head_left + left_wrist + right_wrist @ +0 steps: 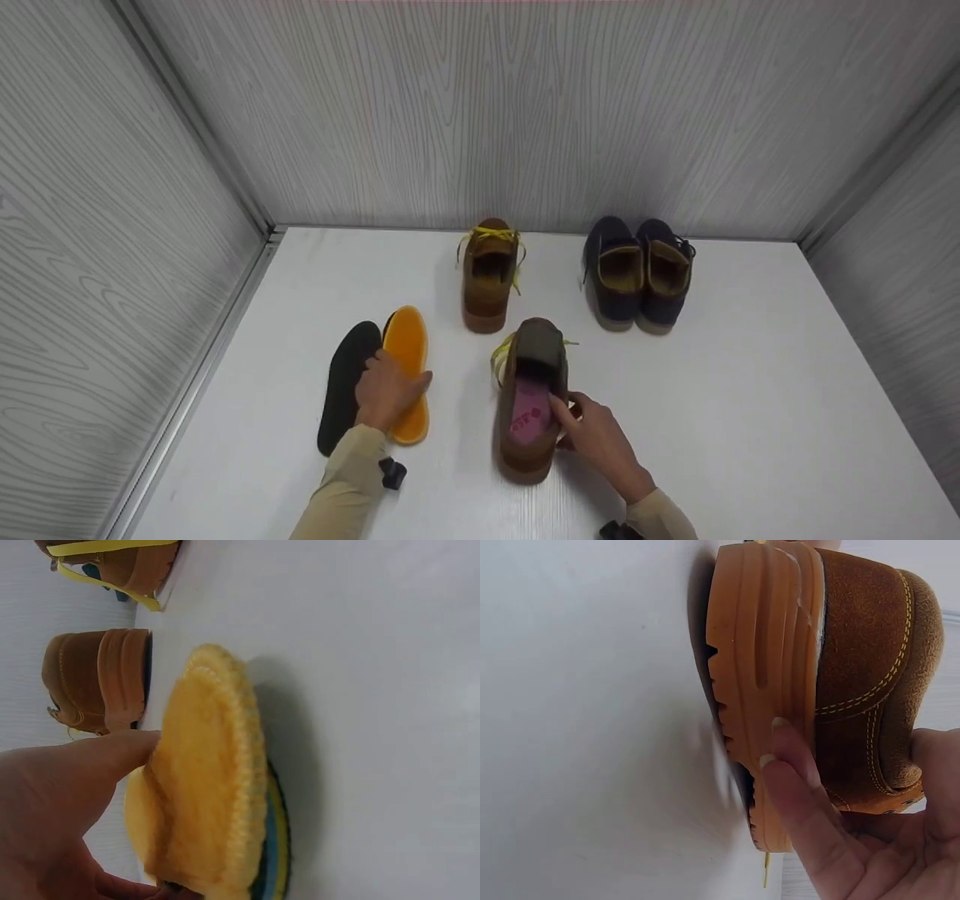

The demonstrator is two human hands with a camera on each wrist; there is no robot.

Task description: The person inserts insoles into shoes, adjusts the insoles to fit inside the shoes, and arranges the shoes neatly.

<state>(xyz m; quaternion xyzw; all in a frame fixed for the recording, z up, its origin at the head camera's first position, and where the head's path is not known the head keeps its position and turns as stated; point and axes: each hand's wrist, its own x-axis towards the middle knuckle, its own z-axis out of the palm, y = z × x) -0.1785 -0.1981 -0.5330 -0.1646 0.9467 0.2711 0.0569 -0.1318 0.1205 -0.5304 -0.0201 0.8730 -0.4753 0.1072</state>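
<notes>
My left hand (386, 391) pinches a fuzzy orange insole (407, 337) across its middle, thumb on the right edge and fingers on the left. In the left wrist view, that insole (206, 765) bows up along its length, and a layer with blue and yellow edging shows under it. A black insole (346, 386) lies just left of it. My right hand (600, 442) grips the right side of a brown shoe (525, 466), thumb at the opening, fingertips against the sole's side (739, 667). Pink lining with printed marks (531, 420) shows inside; its tongue is lifted forward and yellow laces hang loose.
Another brown shoe (486, 304) with tied yellow laces stands farther back, heel toward me. To its right, two dark navy shoes (616, 304) stand side by side near the back wall (495, 112). Grey wood-grain panels enclose the white table (712, 420) at left, back and right.
</notes>
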